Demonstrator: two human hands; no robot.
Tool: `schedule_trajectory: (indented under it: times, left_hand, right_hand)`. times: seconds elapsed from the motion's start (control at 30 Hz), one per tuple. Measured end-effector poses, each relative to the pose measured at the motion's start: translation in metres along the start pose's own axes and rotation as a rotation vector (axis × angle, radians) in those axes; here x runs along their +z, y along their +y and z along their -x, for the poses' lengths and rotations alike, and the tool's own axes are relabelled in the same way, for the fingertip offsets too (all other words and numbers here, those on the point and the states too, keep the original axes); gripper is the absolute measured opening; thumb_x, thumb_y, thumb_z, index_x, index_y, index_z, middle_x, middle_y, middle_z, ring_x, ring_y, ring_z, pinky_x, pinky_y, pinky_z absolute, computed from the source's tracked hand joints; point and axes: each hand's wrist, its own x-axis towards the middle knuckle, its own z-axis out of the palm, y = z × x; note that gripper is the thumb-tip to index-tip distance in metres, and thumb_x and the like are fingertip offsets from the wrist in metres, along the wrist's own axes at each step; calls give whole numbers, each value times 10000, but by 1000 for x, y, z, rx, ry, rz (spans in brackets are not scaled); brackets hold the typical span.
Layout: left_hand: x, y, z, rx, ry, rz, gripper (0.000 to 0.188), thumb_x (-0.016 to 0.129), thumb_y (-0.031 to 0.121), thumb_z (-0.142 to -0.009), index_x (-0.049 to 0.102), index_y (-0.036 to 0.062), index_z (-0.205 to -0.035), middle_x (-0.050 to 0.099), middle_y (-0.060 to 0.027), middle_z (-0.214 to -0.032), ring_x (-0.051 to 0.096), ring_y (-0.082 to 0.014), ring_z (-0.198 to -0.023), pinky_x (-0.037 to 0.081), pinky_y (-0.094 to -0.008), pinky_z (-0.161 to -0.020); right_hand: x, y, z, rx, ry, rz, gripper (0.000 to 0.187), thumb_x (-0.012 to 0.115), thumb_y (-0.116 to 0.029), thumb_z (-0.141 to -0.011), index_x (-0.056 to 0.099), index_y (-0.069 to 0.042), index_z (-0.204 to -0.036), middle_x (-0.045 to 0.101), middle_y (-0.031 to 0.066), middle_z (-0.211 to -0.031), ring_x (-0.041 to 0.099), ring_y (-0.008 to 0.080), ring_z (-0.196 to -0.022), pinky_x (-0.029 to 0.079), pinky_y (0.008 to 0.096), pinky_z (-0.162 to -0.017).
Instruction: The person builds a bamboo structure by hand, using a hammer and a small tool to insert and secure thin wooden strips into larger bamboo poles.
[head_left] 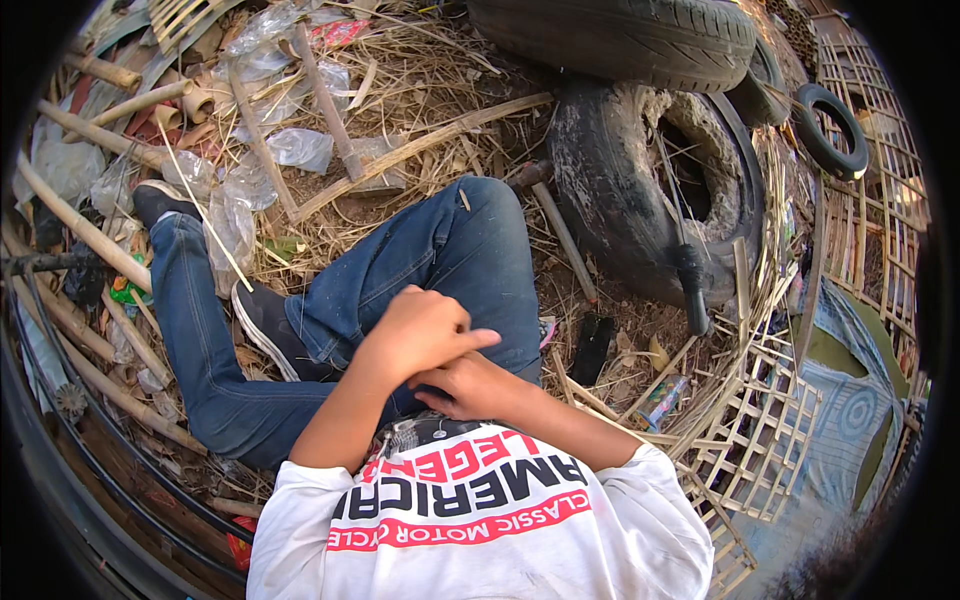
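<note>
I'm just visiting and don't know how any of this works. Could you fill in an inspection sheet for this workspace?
Surface: dirt ground strewn with dry straw.
Job's things: blue jeans nearest the hands; nothing seen held.
Clutter: clear plastic bags, bamboo poles, a worn tire, a black-handled tool.
Hands: left hand crosses over right hand, which is partly hidden.
Cables: black tubes lower left; can't tell whether any is a cable.
Surroundings: slatted panel and blue cloth at right.
</note>
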Motion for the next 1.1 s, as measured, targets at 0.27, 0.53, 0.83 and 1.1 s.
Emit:
schedule_trajectory:
  times: [0.27, 0.53, 0.83, 1.1]
  left_hand:
    - [-12, -85, 48, 34, -107, 1097, 432, 631, 122, -926, 490, 24, -1322, 642, -101, -1035, 636, -167, -946, 502, -297, -880]
    - [30, -38, -7, 66, -349, 1121, 477, 650, 104, -902, 472, 37, -1340, 641, -105, -1059, 647, -181, -979, 503, -302, -880]
    - [-14, -116, 51, -128, 375, 1140, 419, 531, 233, -996, 466, 11, -1345, 629, -125, -1056, 631, -218, -993, 525, -352, -877]
    - [-55, -163, 113, -142, 750, 1092, 451, 482, 283, -1026, 428, 17, -1386, 612, -121, -1086, 606, -214, -1043, 502, -372, -924]
  right_hand:
    - [-62, 40, 98, 750, 693, 107, 53, 666, -37, -866, 659, 1, -902, 678, 107, -774, 682, 181, -704, 513, 301, -604]
    - [-53, 115, 223, 1163, 811, 194, 132, 670, -73, -862, 670, 17, -960, 636, 78, -683, 589, 124, -604, 483, 289, -583]
    - [-53, 165, 134, 770, 441, 499, 239, 666, -71, -795, 672, -73, -1034, 621, 145, -1031, 664, 334, -865, 537, 450, -728]
    - [-48, 198, 119, 691, 226, 693, 276, 612, -42, -753, 668, -91, -1020, 594, 148, -1073, 646, 332, -932, 544, 440, -753]
